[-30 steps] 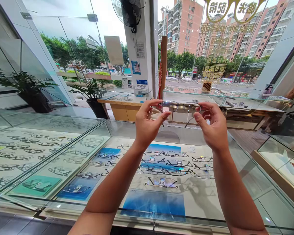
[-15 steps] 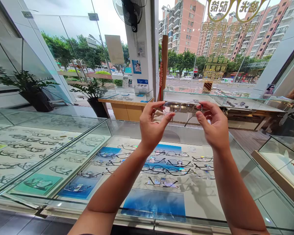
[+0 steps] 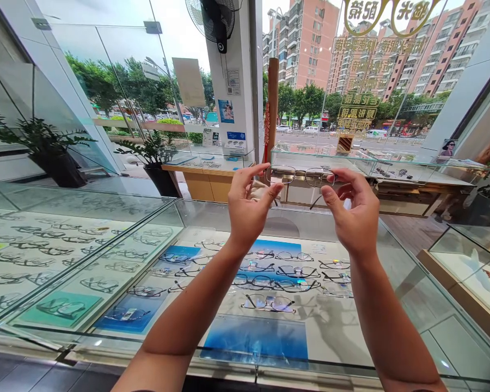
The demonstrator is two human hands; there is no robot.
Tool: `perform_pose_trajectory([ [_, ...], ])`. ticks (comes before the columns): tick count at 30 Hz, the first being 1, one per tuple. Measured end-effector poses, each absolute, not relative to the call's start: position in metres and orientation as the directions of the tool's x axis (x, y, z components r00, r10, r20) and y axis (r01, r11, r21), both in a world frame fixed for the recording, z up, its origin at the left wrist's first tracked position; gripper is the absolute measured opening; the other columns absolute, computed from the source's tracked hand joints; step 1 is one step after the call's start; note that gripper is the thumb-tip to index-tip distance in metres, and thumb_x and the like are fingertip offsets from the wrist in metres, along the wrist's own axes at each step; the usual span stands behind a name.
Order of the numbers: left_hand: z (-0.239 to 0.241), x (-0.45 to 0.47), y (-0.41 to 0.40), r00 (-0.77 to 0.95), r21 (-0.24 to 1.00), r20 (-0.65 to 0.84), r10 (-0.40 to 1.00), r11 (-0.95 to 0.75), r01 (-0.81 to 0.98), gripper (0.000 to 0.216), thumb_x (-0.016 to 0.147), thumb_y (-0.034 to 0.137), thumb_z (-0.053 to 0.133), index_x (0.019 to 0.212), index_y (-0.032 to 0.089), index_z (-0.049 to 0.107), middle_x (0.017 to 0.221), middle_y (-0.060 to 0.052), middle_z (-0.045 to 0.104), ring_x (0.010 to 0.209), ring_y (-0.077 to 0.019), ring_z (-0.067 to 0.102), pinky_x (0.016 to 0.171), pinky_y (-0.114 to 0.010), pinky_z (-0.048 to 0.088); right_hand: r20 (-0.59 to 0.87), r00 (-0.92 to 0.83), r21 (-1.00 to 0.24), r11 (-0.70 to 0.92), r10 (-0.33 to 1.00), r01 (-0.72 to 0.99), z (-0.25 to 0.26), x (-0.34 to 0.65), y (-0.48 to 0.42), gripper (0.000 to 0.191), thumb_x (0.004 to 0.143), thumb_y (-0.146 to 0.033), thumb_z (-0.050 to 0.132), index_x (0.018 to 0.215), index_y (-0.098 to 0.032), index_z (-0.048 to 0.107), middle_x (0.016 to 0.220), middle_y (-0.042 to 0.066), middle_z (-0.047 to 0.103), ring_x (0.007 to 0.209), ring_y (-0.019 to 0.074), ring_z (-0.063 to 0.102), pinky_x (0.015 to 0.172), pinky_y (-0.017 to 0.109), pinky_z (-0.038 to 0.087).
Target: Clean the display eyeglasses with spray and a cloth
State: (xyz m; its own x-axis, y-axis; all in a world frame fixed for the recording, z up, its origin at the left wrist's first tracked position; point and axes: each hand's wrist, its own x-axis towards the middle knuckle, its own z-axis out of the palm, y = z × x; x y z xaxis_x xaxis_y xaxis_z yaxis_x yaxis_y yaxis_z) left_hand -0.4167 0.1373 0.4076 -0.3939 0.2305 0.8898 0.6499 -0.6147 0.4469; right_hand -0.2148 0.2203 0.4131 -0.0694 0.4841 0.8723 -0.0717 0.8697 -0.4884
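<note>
A pair of thin-rimmed eyeglasses (image 3: 320, 177) is raised above the glass counter, its lenses facing me and one temple hanging down. My right hand (image 3: 354, 209) pinches the right end of the frame between thumb and fingers. At the left end, my left hand (image 3: 248, 207) has its index finger and thumb around the frame's edge, their tips apart. A crumpled cream cloth (image 3: 259, 191) is tucked in the left hand's other fingers, partly hidden. Below, inside the glass display case (image 3: 335, 340), lie rows of eyeglasses (image 3: 268, 302) on white and blue backing.
Another case section with eyeglasses (image 3: 59, 307) extends to the left. Farther off stand a wooden-fronted display counter (image 3: 206, 184), potted plants (image 3: 157, 163) and a window-side glass case (image 3: 306, 155). A glass-topped case (image 3: 469, 256) stands at the right. A fan (image 3: 212, 24) hangs high on the pillar.
The eyeglasses have tilted slightly, and a temple end now shows below the left lens. Both hands have shifted a little to the left in view, still at the frame.
</note>
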Motion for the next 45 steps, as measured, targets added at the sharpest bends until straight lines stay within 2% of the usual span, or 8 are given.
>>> perform_pose_trajectory([
  [9, 0.406, -0.415, 0.14, -0.462, 0.507, 0.852, 0.247, -0.615, 0.604, 0.052, 0.083, 0.051, 0.091, 0.128, 0.03, 0.076, 0.117, -0.007, 0.075, 0.087, -0.0171, 0.07, 0.071, -0.03, 0.058, 0.875, -0.068, -0.483, 0.875, 0.48, -0.043, 0.414, -0.214, 0.218, 0.036, 0.096, -0.046, 0.079, 0.127, -0.028, 0.073, 0.118, 0.005, 0.077, 0.092, 0.0219, 0.068, 0.079, 0.039, 0.052],
  [14, 0.405, -0.413, 0.141, -0.483, 0.484, 0.856, 0.185, -0.615, 0.623, 0.047, 0.079, 0.051, 0.094, 0.115, 0.026, 0.077, 0.109, -0.006, 0.075, 0.087, -0.0179, 0.071, 0.069, -0.031, 0.058, 0.866, -0.085, -0.497, 0.867, 0.493, -0.034, 0.413, -0.214, 0.22, 0.037, 0.097, -0.048, 0.077, 0.128, -0.029, 0.072, 0.121, 0.007, 0.078, 0.094, 0.0228, 0.07, 0.079, 0.041, 0.055],
  [22, 0.407, -0.407, 0.134, -0.423, 0.374, 0.905, 0.049, -0.568, 0.733, 0.042, 0.08, 0.041, 0.096, 0.113, 0.027, 0.075, 0.107, -0.004, 0.072, 0.099, -0.0207, 0.071, 0.086, -0.037, 0.06, 0.831, -0.139, -0.549, 0.834, 0.539, -0.048, 0.412, -0.215, 0.222, 0.037, 0.098, -0.047, 0.076, 0.13, -0.027, 0.073, 0.127, 0.008, 0.078, 0.101, 0.0244, 0.071, 0.083, 0.043, 0.057],
  [28, 0.409, -0.407, 0.133, -0.373, 0.315, 0.928, 0.012, -0.56, 0.766, 0.04, 0.081, 0.04, 0.095, 0.114, 0.029, 0.076, 0.11, -0.005, 0.073, 0.105, -0.0224, 0.07, 0.093, -0.041, 0.061, 0.834, -0.147, -0.544, 0.838, 0.533, -0.051, 0.411, -0.216, 0.224, 0.038, 0.098, -0.046, 0.076, 0.131, -0.026, 0.072, 0.128, 0.009, 0.078, 0.097, 0.0236, 0.071, 0.083, 0.043, 0.056],
  [32, 0.409, -0.407, 0.133, -0.371, 0.318, 0.928, 0.017, -0.555, 0.769, 0.04, 0.082, 0.044, 0.094, 0.115, 0.03, 0.076, 0.112, -0.005, 0.074, 0.107, -0.0229, 0.07, 0.096, -0.042, 0.062, 0.836, -0.142, -0.543, 0.838, 0.531, -0.062, 0.41, -0.216, 0.225, 0.039, 0.098, -0.047, 0.076, 0.131, -0.027, 0.072, 0.128, 0.008, 0.078, 0.099, 0.0243, 0.071, 0.082, 0.042, 0.056],
  [37, 0.409, -0.41, 0.134, -0.406, 0.357, 0.913, 0.042, -0.563, 0.745, 0.041, 0.08, 0.045, 0.095, 0.114, 0.029, 0.077, 0.11, -0.005, 0.075, 0.102, -0.0216, 0.071, 0.089, -0.039, 0.062, 0.834, -0.13, -0.547, 0.834, 0.536, -0.071, 0.412, -0.216, 0.222, 0.038, 0.097, -0.047, 0.077, 0.129, -0.027, 0.073, 0.125, 0.008, 0.078, 0.102, 0.0246, 0.071, 0.082, 0.042, 0.056],
  [42, 0.41, -0.422, 0.137, -0.453, 0.478, 0.867, 0.208, -0.608, 0.635, 0.047, 0.078, 0.052, 0.095, 0.115, 0.027, 0.078, 0.112, -0.006, 0.078, 0.091, -0.0191, 0.072, 0.07, -0.031, 0.059, 0.844, -0.097, -0.533, 0.844, 0.527, -0.054, 0.413, -0.215, 0.217, 0.038, 0.094, -0.048, 0.081, 0.125, -0.027, 0.072, 0.116, 0.006, 0.078, 0.091, 0.0225, 0.069, 0.08, 0.041, 0.054],
  [45, 0.411, -0.427, 0.139, -0.455, 0.517, 0.847, 0.275, -0.626, 0.584, 0.048, 0.077, 0.051, 0.096, 0.115, 0.027, 0.079, 0.109, -0.006, 0.079, 0.083, -0.017, 0.071, 0.064, -0.029, 0.056, 0.856, -0.081, -0.514, 0.857, 0.51, -0.041, 0.413, -0.215, 0.213, 0.037, 0.094, -0.047, 0.081, 0.124, -0.027, 0.072, 0.112, 0.005, 0.078, 0.088, 0.0216, 0.069, 0.079, 0.041, 0.054],
])
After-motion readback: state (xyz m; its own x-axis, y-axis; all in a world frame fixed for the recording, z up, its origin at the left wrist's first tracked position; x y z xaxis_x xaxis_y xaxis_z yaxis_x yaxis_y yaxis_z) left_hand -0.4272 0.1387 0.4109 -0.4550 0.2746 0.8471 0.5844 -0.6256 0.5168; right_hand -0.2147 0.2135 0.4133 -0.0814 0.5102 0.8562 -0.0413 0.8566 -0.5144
